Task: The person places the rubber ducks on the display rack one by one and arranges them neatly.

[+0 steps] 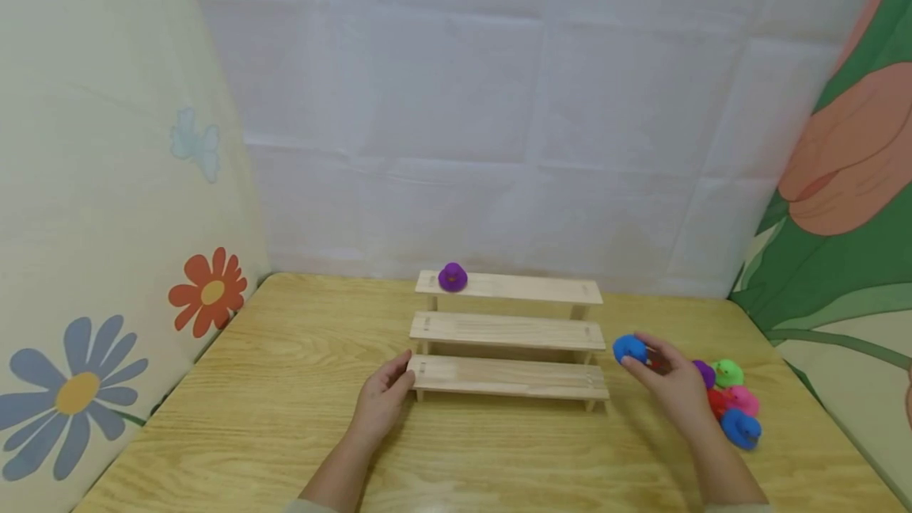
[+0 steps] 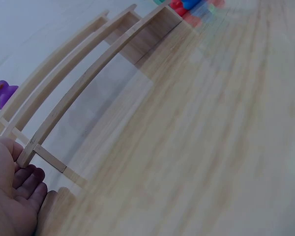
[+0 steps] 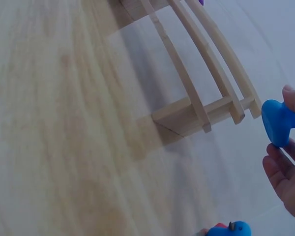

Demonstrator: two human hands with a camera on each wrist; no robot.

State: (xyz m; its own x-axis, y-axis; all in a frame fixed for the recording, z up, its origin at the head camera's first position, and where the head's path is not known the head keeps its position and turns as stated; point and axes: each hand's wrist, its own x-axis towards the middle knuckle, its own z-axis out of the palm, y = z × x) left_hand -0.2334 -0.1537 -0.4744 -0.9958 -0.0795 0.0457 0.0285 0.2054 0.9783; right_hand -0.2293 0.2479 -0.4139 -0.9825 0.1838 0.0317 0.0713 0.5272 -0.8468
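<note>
The right hand (image 1: 673, 386) holds a blue duck (image 1: 630, 348) in the air, just beside the right end of the wooden rack (image 1: 507, 377). The thumb and the fingers are closed on the two sides of this duck. The duck is tilted on its side: its broad flat base looks to the left, toward the rack, and the narrower part goes to the right, in between the fingers. So its axis from base to head lies more or less sideways. Where the beak points, I cannot tell.

The rack stands upright on the table (image 1: 285, 418), with its long axis from left to right, and its three boards rise in steps away from the person. The left hand (image 1: 381, 402) grips the left end of the lowest board, with the thumb and the bent fingers around this end.

On the top board, near its left end, a purple duck (image 1: 452, 278) sits upright and faces the person. At the right side of the table, close together, are a green duck (image 1: 729, 373), a pink duck (image 1: 744, 400), a second blue duck (image 1: 742, 429), and purple and red ones, partly hidden.
</note>
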